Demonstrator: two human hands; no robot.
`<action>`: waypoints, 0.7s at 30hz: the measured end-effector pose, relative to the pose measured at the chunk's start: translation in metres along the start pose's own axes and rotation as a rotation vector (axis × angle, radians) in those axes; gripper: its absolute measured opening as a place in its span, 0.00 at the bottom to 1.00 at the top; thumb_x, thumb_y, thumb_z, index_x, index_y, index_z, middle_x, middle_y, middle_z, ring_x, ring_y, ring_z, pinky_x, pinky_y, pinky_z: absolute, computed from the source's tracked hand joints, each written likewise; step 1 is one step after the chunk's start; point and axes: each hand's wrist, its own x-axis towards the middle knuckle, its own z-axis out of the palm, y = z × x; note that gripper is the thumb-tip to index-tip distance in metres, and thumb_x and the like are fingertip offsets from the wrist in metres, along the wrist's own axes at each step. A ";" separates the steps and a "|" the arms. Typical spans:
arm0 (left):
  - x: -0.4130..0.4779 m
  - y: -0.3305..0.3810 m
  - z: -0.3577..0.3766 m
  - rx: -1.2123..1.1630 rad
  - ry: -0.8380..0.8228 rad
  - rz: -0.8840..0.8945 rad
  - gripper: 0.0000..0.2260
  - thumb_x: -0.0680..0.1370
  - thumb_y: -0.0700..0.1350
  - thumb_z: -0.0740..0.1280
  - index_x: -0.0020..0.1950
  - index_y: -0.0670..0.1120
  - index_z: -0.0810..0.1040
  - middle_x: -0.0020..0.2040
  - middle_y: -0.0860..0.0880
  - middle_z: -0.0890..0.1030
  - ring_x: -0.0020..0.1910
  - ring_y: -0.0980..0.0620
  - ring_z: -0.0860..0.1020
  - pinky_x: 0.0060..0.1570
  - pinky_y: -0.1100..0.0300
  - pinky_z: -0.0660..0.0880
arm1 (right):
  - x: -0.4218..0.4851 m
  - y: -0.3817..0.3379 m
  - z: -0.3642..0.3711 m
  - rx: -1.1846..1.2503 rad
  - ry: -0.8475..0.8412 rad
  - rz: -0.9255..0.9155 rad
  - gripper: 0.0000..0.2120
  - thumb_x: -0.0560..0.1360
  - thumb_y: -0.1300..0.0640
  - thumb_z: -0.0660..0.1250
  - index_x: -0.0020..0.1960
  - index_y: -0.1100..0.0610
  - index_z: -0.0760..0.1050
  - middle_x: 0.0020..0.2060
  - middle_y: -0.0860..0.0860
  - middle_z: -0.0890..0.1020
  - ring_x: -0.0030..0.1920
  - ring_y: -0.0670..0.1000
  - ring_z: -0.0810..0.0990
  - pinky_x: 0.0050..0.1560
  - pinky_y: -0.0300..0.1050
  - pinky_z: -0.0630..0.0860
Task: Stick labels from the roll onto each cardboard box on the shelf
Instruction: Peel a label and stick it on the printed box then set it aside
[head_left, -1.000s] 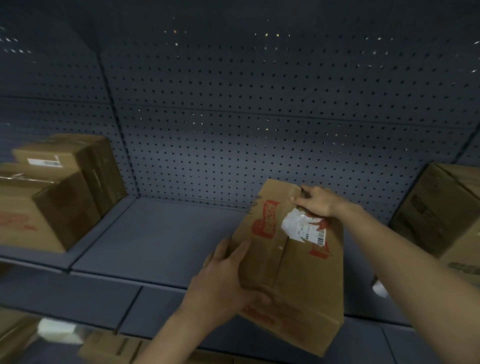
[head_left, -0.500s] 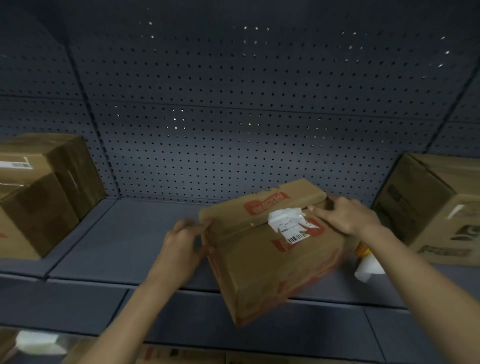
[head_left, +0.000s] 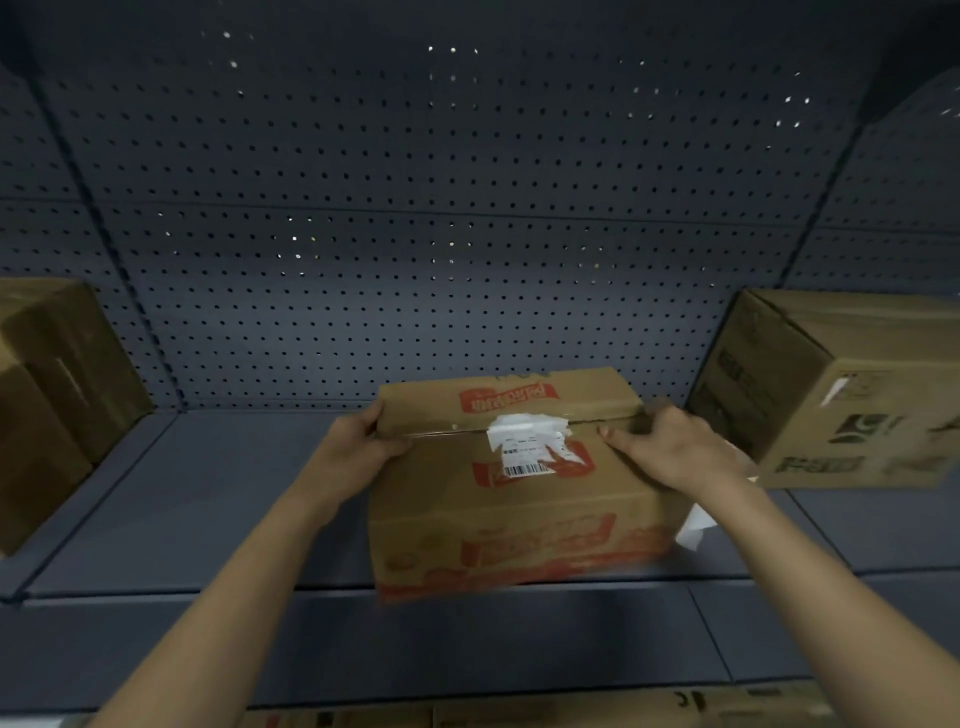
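A brown cardboard box with red print (head_left: 519, 499) sits mid-shelf (head_left: 208, 519), long axis running left to right, its ends gripped equally near by the left hand (head_left: 358, 447) and the right hand (head_left: 670, 452).

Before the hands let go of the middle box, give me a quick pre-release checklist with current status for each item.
1. Left hand on the middle box: ok, gripping its left top edge.
2. Right hand on box: ok, at the right top edge.
3. Label on box: ok, though wrinkled across the flap seam.
4. Box resting flat on shelf: cannot tell; its front reaches the shelf lip, blurred.
5. Clear of right box: ok, apart.
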 end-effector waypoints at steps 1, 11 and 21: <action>0.003 0.001 -0.001 -0.004 0.007 0.006 0.17 0.80 0.36 0.65 0.51 0.61 0.76 0.51 0.53 0.82 0.50 0.55 0.80 0.54 0.56 0.77 | -0.002 0.001 0.000 0.045 -0.005 -0.012 0.30 0.70 0.29 0.63 0.61 0.51 0.74 0.58 0.54 0.80 0.58 0.60 0.78 0.57 0.55 0.76; 0.035 -0.001 -0.012 0.094 0.142 0.077 0.14 0.81 0.38 0.64 0.43 0.58 0.77 0.45 0.49 0.82 0.45 0.50 0.80 0.40 0.61 0.76 | -0.008 0.007 0.022 0.466 0.087 -0.049 0.25 0.68 0.41 0.76 0.60 0.51 0.75 0.48 0.49 0.83 0.53 0.53 0.82 0.53 0.47 0.77; 0.050 -0.005 -0.009 0.172 0.188 0.069 0.09 0.81 0.42 0.65 0.59 0.45 0.81 0.49 0.46 0.83 0.49 0.45 0.81 0.53 0.51 0.77 | 0.011 0.000 0.023 0.547 0.101 -0.077 0.20 0.70 0.42 0.76 0.57 0.48 0.77 0.46 0.46 0.84 0.52 0.52 0.83 0.56 0.52 0.79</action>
